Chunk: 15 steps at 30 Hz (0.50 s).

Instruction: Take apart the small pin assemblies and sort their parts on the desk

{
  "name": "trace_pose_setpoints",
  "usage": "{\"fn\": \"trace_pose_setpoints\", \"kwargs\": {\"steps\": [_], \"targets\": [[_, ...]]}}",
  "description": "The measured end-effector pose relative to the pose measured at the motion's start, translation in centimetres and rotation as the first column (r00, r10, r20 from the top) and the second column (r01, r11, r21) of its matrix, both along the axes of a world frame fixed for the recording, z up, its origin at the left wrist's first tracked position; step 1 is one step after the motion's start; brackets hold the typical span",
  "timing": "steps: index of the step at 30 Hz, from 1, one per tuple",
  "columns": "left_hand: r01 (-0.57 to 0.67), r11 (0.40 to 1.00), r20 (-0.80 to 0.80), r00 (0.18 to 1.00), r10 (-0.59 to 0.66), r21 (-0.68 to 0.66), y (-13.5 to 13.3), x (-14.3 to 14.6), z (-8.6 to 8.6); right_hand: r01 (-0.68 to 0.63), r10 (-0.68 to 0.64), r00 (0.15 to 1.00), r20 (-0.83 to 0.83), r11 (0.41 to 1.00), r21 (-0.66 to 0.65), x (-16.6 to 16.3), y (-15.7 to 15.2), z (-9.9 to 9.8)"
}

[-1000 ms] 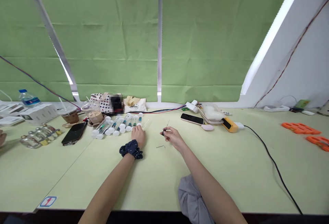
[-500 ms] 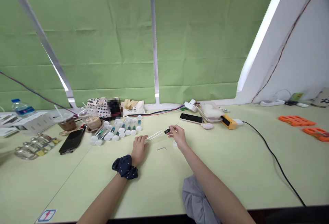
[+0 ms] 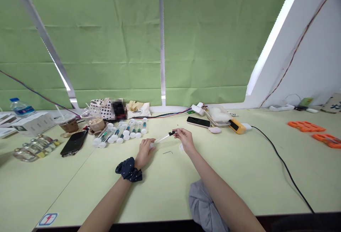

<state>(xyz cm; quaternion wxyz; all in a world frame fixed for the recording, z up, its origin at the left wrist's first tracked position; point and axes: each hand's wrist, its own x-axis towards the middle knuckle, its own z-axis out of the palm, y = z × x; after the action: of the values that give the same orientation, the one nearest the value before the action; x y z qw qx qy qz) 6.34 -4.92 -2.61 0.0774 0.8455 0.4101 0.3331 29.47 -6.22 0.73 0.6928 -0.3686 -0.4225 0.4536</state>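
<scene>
On the pale green table (image 3: 239, 175), toward its middle, we hold a thin clear tube (image 3: 161, 139) between our two hands. Our left hand (image 3: 144, 149) lies low on the tabletop, its fingers curled closed round the tube's left end, with a dark blue scrunchie (image 3: 129, 170) on the wrist. Our right hand (image 3: 184, 140) sits a little higher, thumb and forefinger pinched shut on a small black piece (image 3: 172, 133) at the tube's right end, the other fingers loosely folded. The tube slants upward from left to right.

Just near of the tube, between our hands, a thin pin (image 3: 167, 152) lies flat on the table. A small white cap (image 3: 181, 147) rests just beside our right hand, on its near side. We cannot tell whether the hand touches it.

Far and left of our left hand, a row of white-capped tubes (image 3: 121, 132) lies side by side. Farther left are a black phone (image 3: 74, 142), two drink cups (image 3: 94, 121) and a cluster of glass vials (image 3: 33, 148). Far and right of our right hand lie a second phone (image 3: 198, 122) and a yellow device (image 3: 238, 127), from which a black cable (image 3: 279, 157) runs toward the near right edge. A grey cloth (image 3: 202, 207) bunches at the near edge beside our right forearm.
</scene>
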Motion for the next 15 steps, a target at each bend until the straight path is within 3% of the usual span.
{"fn": "trace_pose_setpoints", "kwargs": {"steps": [6,15], "targets": [[-0.013,1.0,0.009,1.0,0.013,0.006,-0.02,-0.02,0.0,-0.208,0.206,0.978,-0.037,0.976,-0.063,-0.37,-0.21,0.04],[-0.024,0.997,-0.044,0.999,0.028,0.071,-0.59,0.3,0.56,-0.177,0.147,0.971,-0.188,0.972,-0.157,-0.62,-0.23,0.3]]}}
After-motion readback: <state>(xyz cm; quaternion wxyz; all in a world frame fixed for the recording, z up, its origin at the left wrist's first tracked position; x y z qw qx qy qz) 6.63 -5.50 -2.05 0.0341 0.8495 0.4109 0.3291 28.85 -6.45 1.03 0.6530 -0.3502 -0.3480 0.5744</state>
